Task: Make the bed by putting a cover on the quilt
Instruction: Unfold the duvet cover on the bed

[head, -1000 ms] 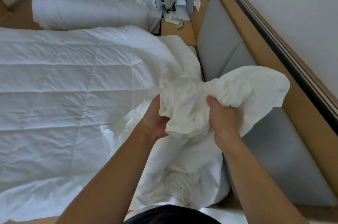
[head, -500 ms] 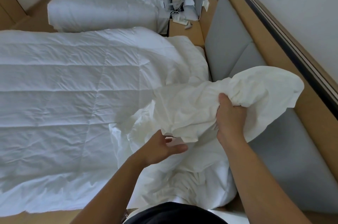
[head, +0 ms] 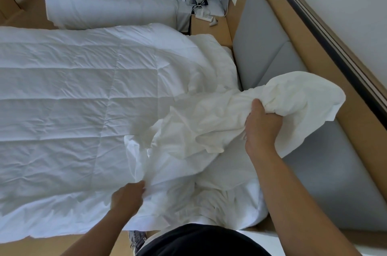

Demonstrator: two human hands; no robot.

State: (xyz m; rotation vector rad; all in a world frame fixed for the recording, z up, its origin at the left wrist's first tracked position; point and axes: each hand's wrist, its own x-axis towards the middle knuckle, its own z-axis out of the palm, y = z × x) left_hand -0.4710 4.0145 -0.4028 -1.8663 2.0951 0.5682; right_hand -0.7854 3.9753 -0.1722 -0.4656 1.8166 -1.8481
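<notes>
Head view: the quilt [head: 83, 98] is spread flat over the bed, its long axis running 9 o'clock to 3 o'clock and its far end rumpled toward the grey headboard [head: 261, 52] at 2 o'clock. The cover [head: 209, 121] is heaped on that end and strung out diagonally from 7 o'clock up to 2 o'clock. A fat wad of it is clenched in the right hand [head: 261, 128] and lifted off the bed. Its loose lower edge is pinched in the curled fingers of the left hand [head: 127, 197] down at 7 o'clock. Fabric like this is probably light, floppy and a bit slippery, so no shape is kept unless it's pulled taut. It's best grabbed at the corners or along the open hem, not mid-sheet.
</notes>
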